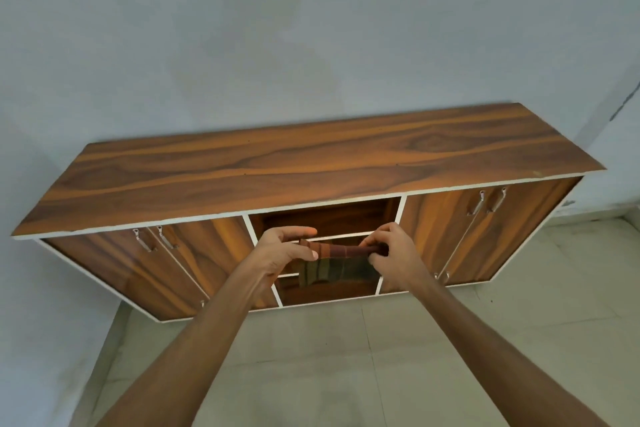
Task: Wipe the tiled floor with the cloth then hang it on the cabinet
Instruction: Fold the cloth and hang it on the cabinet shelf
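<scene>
Wiping looks finished: both hands, left hand [277,248] and right hand [391,250], pinch the cloth [332,262] mid-frame before the cabinet [311,163], hanging it.

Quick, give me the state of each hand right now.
Left hand: closed, pinching the left end of the cloth.
Right hand: closed, pinching the cloth's right end.

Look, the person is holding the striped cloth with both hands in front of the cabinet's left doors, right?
Not quite. In the head view both hands, left hand and right hand, hold the striped cloth, but in front of the cabinet's open middle shelves, not its left doors.
</scene>
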